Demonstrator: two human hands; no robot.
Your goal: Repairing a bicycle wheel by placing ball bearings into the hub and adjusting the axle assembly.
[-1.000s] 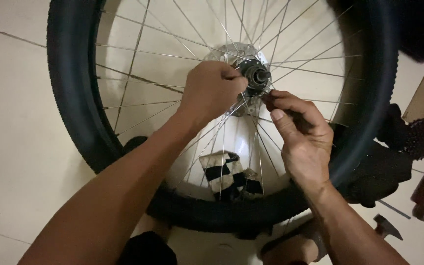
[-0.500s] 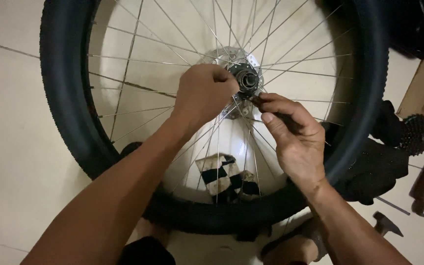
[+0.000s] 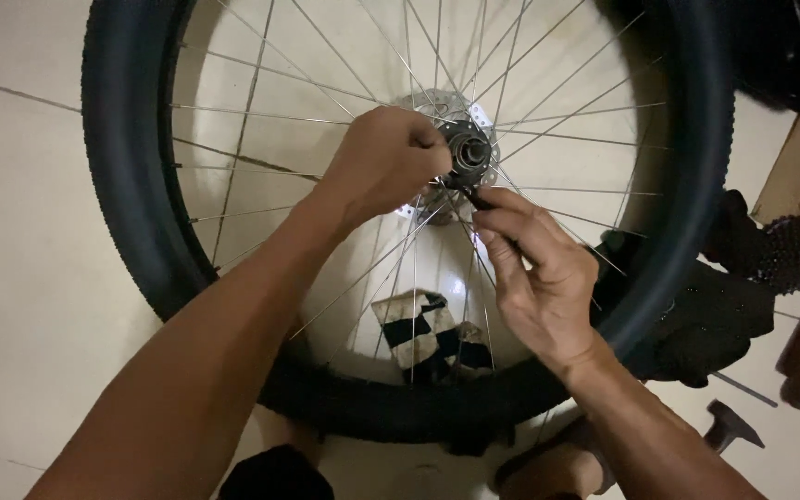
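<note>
Gripping round metal hub, both hands, thin steel spokes, knobby rubber tyre

Under the left hand, the hub shows dark, dull metal with a silvery disc behind it. Thin spokes gleam as bright steel. Around both hands the tyre is matt black rubber, finely knobbed. Below the right hand lies a checked cloth, soft and worn. The floor tiles look smooth, faintly glossy.
</note>
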